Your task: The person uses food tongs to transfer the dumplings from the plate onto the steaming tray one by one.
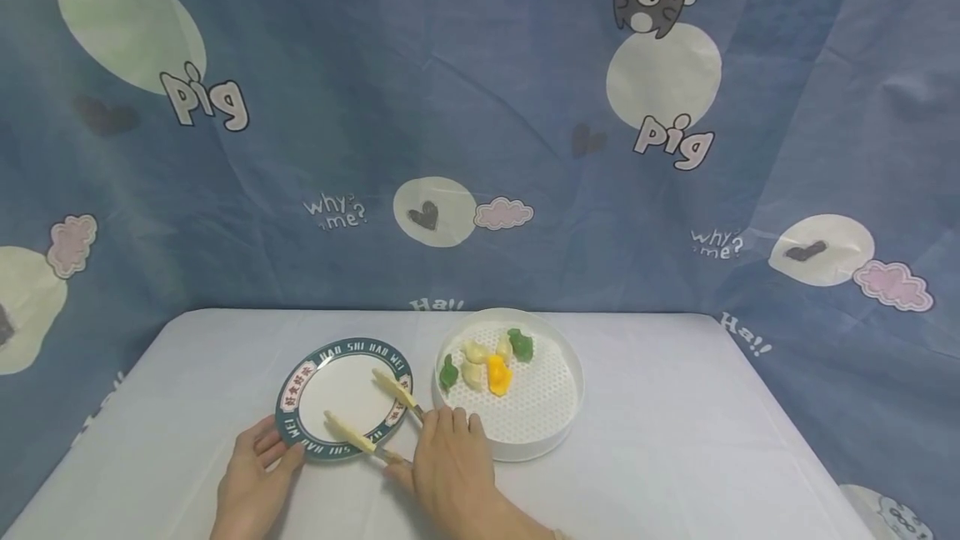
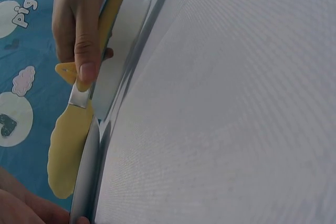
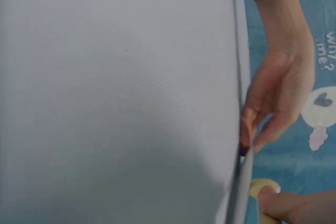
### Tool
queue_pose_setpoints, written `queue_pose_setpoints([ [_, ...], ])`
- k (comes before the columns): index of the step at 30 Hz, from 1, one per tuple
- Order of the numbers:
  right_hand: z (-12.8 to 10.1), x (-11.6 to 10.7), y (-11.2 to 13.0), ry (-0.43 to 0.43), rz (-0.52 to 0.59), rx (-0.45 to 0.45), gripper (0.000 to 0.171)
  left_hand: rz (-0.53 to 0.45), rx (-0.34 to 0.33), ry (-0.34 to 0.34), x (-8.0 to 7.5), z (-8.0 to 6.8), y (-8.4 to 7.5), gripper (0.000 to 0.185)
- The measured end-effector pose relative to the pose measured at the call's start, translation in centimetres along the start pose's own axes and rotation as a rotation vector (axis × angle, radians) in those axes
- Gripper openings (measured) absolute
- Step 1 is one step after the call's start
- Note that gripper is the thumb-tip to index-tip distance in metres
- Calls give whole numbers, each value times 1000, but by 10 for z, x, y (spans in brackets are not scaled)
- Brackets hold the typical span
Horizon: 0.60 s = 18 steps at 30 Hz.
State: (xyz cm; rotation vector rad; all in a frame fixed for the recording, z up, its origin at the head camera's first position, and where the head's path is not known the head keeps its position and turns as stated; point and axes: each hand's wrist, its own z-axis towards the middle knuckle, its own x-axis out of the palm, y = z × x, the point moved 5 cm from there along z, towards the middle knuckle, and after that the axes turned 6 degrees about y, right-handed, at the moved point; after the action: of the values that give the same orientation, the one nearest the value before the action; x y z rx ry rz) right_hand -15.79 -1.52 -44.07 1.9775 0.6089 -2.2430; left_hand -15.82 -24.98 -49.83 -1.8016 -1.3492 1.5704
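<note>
My left hand pinches the left rim of a white plate with a green lettered border, thumb on top and fingers beneath. In my right hand I grip tongs with pale yellow heads. The two heads stand spread apart over the plate, with nothing between them; whether they touch it I cannot tell. The left wrist view shows the tongs' yellow head beside the plate's edge. Seen edge-on in the right wrist view, the plate meets the left fingers.
Right of the plate stands a round white steamer tray with a perforated base. It holds pale dumpling-like pieces, an orange piece and green pieces. A white cloth covers the table; a blue patterned curtain hangs behind.
</note>
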Motion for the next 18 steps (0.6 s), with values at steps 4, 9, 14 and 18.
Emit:
queue_pose_setpoints([
  [4, -3, 7, 2, 40, 5, 18, 86, 4, 11, -6, 0, 0, -1, 82],
  [9, -6, 13, 3, 25, -2, 15, 88, 13, 20, -16, -1, -1, -2, 81],
  [14, -9, 15, 4, -29, 6, 10, 89, 22, 28, -28, -1, -3, -2, 80],
  [18, -10, 16, 3, -46, 14, 15, 93, 22, 32, -29, -1, -4, -4, 79],
])
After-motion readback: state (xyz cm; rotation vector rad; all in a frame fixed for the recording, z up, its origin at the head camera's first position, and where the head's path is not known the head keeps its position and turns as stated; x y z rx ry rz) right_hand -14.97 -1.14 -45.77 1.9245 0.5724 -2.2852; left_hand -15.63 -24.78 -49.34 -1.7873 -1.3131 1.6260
